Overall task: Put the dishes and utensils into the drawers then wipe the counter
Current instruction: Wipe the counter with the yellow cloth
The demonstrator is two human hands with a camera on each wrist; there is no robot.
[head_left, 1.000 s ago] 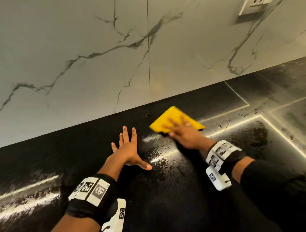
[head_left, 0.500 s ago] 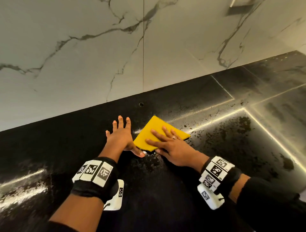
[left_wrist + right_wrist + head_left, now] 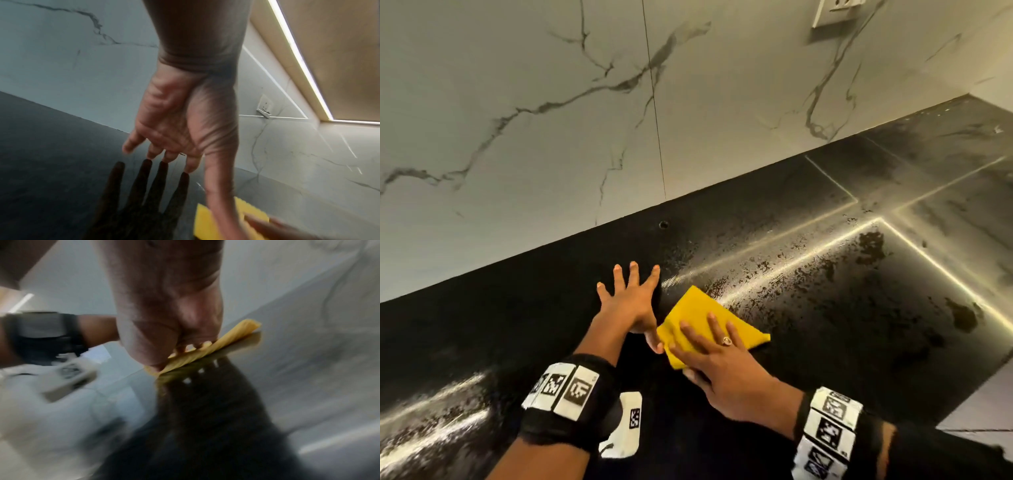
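Observation:
A folded yellow cloth (image 3: 697, 317) lies flat on the glossy black counter (image 3: 825, 325). My right hand (image 3: 709, 346) presses down on it with straight, spread fingers; the thumb lies under the near edge. In the right wrist view the cloth (image 3: 226, 340) shows as a thin yellow strip under the palm, blurred. My left hand (image 3: 630, 298) lies flat on the counter just left of the cloth, fingers spread, its thumb touching the cloth's left edge. The left wrist view shows that open left hand (image 3: 164, 146) and a corner of the cloth (image 3: 207, 219). No dishes or utensils are in view.
A white marble-look backsplash (image 3: 551, 120) rises behind the counter, with a wall socket (image 3: 835, 12) at the upper right. Wet streaks and specks (image 3: 808, 274) cover the counter to the right. A small hole (image 3: 663, 224) sits near the wall. A pale floor patch (image 3: 983, 411) shows at the lower right.
My right hand has slid the yellow cloth from near the wall toward me and leftward, up against the left thumb. The left hand stays flat in about the same spot.

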